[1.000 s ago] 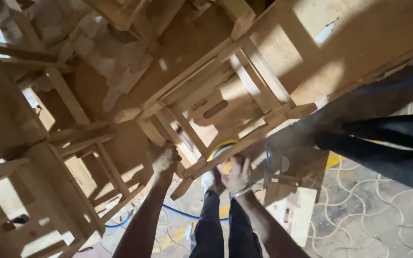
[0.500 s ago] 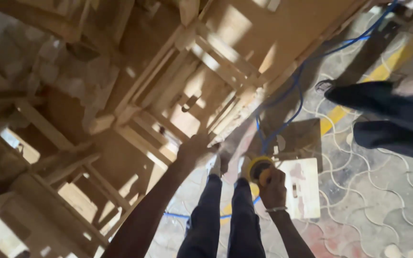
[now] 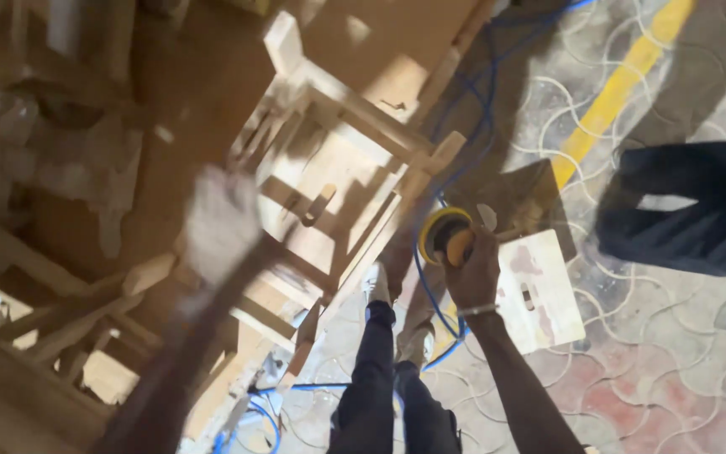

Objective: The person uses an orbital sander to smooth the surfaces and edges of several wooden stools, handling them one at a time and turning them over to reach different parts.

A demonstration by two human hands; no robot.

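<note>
The right hand [image 3: 470, 271] is wrapped over a round yellow-and-black power sander [image 3: 447, 235], fingers closed on top of its body, holding it low beside the pale unfinished wooden chair frame [image 3: 342, 181] and just above the patterned paved floor [image 3: 674, 353]. A blue cable [image 3: 430, 298] loops from the tool down past the person's dark trouser legs [image 3: 376, 378]. The left hand [image 3: 220, 223] is a pale motion-blurred smear in front of the frame; whether its fingers are open or shut cannot be told, and it does not clearly touch anything.

The sander looks compact and rigid, likely with some weight for its size — a palm over the domed top, as here, seems the natural hold, with the trailing cable the part most likely to snag on the chair's rails. The chair frame looks stiff but light, bare wood with a dusty surface (probably not slippery); its straight legs and cross rails would give the firmest grip.

Compared with half a second ago, the left hand has come off the frame's lower rail and is swinging away to the left, while the right hand keeps the sander in much the same hold. The view has shifted, too — the white plastic stool [image 3: 539, 290] and the yellow floor stripe [image 3: 611, 92] now sit more fully in sight.
</note>
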